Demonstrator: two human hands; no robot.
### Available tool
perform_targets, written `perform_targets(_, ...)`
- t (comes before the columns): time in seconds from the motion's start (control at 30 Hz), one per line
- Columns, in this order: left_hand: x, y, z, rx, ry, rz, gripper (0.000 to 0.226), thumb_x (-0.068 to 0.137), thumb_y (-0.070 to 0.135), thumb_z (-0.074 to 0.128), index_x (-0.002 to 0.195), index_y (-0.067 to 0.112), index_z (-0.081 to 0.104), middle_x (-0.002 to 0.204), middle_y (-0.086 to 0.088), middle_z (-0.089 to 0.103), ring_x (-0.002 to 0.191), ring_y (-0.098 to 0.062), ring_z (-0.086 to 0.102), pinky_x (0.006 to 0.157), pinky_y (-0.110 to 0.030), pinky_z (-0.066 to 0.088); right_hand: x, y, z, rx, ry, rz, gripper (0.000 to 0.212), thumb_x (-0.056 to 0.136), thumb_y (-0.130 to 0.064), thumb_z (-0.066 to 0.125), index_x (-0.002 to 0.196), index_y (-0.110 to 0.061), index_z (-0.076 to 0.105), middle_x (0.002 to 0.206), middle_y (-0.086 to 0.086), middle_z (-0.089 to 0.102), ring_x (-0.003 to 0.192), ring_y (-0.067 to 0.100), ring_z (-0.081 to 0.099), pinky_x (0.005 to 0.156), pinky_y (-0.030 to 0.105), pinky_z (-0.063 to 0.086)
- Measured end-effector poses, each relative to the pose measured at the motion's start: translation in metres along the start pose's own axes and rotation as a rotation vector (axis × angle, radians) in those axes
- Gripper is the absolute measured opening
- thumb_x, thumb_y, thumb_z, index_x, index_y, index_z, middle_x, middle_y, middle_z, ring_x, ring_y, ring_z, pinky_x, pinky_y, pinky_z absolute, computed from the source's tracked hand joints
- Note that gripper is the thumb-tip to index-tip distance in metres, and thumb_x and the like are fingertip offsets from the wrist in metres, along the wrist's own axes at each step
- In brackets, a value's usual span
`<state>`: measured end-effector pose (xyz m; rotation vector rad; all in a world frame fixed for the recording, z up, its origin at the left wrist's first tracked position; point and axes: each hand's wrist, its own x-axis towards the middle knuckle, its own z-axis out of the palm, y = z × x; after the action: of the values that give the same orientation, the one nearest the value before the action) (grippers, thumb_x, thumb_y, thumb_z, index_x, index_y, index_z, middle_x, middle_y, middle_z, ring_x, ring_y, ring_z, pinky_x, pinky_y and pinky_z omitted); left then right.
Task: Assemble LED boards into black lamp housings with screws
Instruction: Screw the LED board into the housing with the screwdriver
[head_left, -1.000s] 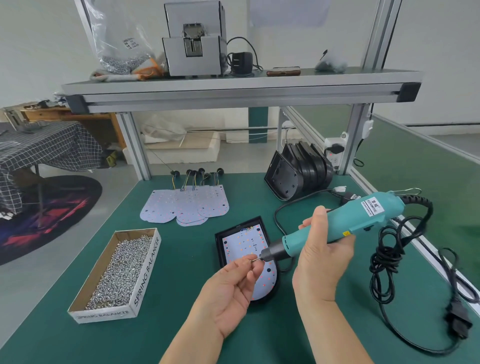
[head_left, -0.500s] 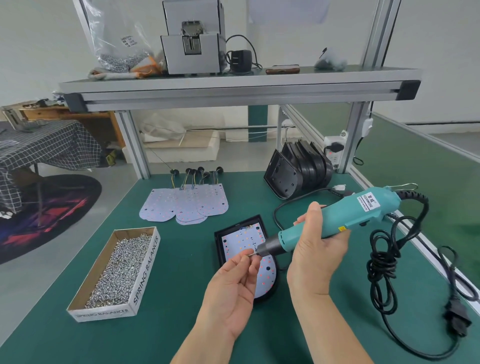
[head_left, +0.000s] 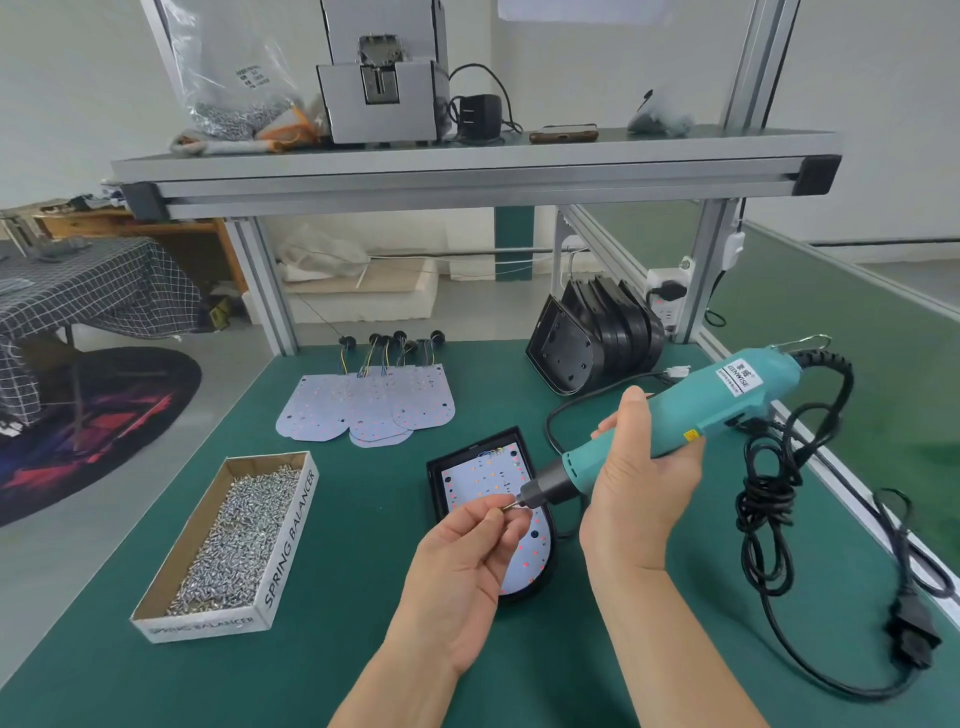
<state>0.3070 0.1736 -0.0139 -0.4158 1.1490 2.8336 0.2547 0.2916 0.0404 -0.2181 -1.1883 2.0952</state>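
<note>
- Barely moved: left hand (head_left: 467, 564) still pinches screw (head_left: 509, 507) at tip of screwdriver (head_left: 727, 405); right hand (head_left: 641, 488) grips it.
- LED board (head_left: 478, 480) seated in housing (head_left: 435, 486); screwing looks barely begun.
- Spare boards (head_left: 363, 405) at 11 o'clock, empty housings (head_left: 597, 338) at 1 o'clock: remaining.

One screwdriver (head_left: 675, 415), one screw (head_left: 508, 508) at its tip, one box (head_left: 291, 530) of loose screws (head_left: 234, 540), one housing (head_left: 434, 483) holding one board (head_left: 483, 478); far-edge stacked housings (head_left: 613, 332) and overlapping boards (head_left: 363, 405): count unclear.

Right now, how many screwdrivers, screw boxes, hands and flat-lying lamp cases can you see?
Teal electric screwdriver: 1
Brown cardboard box of silver screws: 1
Black plastic lamp housing lying flat, white LED board inside: 1
Bare hands: 2, left hand pinching a small silver screw, right hand gripping the screwdriver
Total: 5
</note>
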Motion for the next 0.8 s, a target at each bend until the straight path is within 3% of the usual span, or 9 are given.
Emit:
perform_targets(0.17,0.001,0.002,-0.002,-0.015,-0.024,-0.001,0.024,0.096,-0.006,0.052,0.115,-0.007,0.066,0.091,-0.023,0.069,0.071,-0.020,0.070,0.071,-0.022,0.059,0.000,0.002,0.001,0.006,-0.007,-0.004,0.016,0.085,-0.029,0.068,0.086,-0.023,0.054,0.067,-0.002,0.061,0.061,0.012,0.058,0.059,0.020,0.049)
perform_targets(0.27,0.001,0.006,-0.011,0.085,-0.023,-0.013,0.028,0.097,-0.004,0.053,0.122,0.002,0.063,0.096,-0.025,0.072,0.071,-0.021,0.070,0.066,-0.023,0.058,0.003,-0.001,0.003,0.022,-0.017,-0.019,0.012,0.086,-0.027,0.068,0.085,-0.030,0.057,0.066,-0.003,0.061,0.060,0.011,0.058,0.058,0.019,0.049)
perform_targets(0.33,0.003,0.008,-0.020,0.289,0.041,0.049,0.024,0.099,0.003,0.054,0.119,0.010,0.064,0.084,-0.014,0.072,0.062,-0.015,0.062,0.054,-0.022,0.050,0.007,-0.003,0.006,0.009,-0.040,-0.054,0.015,0.085,-0.030,0.069,0.079,-0.040,0.060,0.066,-0.003,0.060,0.060,0.012,0.058,0.059,0.019,0.049)
perform_targets(0.43,0.017,0.022,-0.036,0.824,0.390,0.234,0.014,0.092,0.029,0.068,0.101,0.018,0.066,0.076,0.001,0.062,0.057,-0.006,0.051,0.051,-0.023,0.037,0.011,-0.003,0.006,-0.052,-0.074,-0.121,0.013,0.083,-0.035,0.070,0.082,-0.032,0.057,0.069,0.001,0.062,0.061,0.017,0.060,0.060,0.024,0.050)
perform_targets(0.5,0.026,0.035,-0.043,1.171,0.521,0.194,0.035,0.083,0.051,0.073,0.090,0.020,0.060,0.079,0.008,0.059,0.067,-0.006,0.053,0.054,-0.027,0.035,0.011,0.001,0.007,-0.120,-0.110,-0.160,0.015,0.082,-0.039,0.069,0.083,-0.030,0.057,0.072,0.004,0.063,0.064,0.022,0.061,0.063,0.033,0.052)
perform_targets(0.6,0.042,0.040,-0.044,1.457,0.478,0.043,0.058,0.074,0.065,0.072,0.060,0.021,0.036,0.050,0.013,0.036,0.050,-0.017,0.035,0.050,-0.025,0.022,0.004,0.008,0.008,-0.222,-0.214,-0.207,0.013,0.084,-0.040,0.069,0.082,-0.034,0.057,0.071,0.004,0.063,0.066,0.031,0.061,0.066,0.044,0.055)
perform_targets(0.67,0.055,0.037,-0.037,1.507,0.438,0.015,0.064,0.068,0.063,0.076,0.057,0.020,0.030,0.047,0.009,0.031,0.046,-0.018,0.030,0.049,-0.024,0.020,0.000,0.013,0.006,-0.270,-0.276,-0.235,0.015,0.084,-0.041,0.068,0.082,-0.033,0.056,0.067,-0.004,0.061,0.062,0.025,0.060,0.063,0.038,0.053)
perform_targets(0.73,0.064,0.033,-0.031,1.493,0.416,-0.012,0.061,0.064,0.060,0.080,0.061,0.018,0.036,0.054,0.006,0.037,0.048,-0.016,0.035,0.049,-0.023,0.024,-0.002,0.019,0.004,-0.317,-0.322,-0.277,0.019,0.084,-0.042,0.067,0.083,-0.027,0.056,0.066,-0.013,0.060,0.059,0.009,0.057,0.062,0.021,0.047)
perform_targets(0.8,0.071,0.029,-0.027,1.439,0.380,-0.038,0.056,0.063,0.054,0.083,0.065,0.015,0.042,0.061,0.004,0.041,0.053,-0.017,0.038,0.051,-0.024,0.027,-0.003,0.023,0.001,-0.368,-0.354,-0.313,0.026,0.084,-0.043,0.065,0.083,-0.018,0.056,0.069,-0.013,0.060,0.060,0.008,0.056,0.060,0.014,0.043)
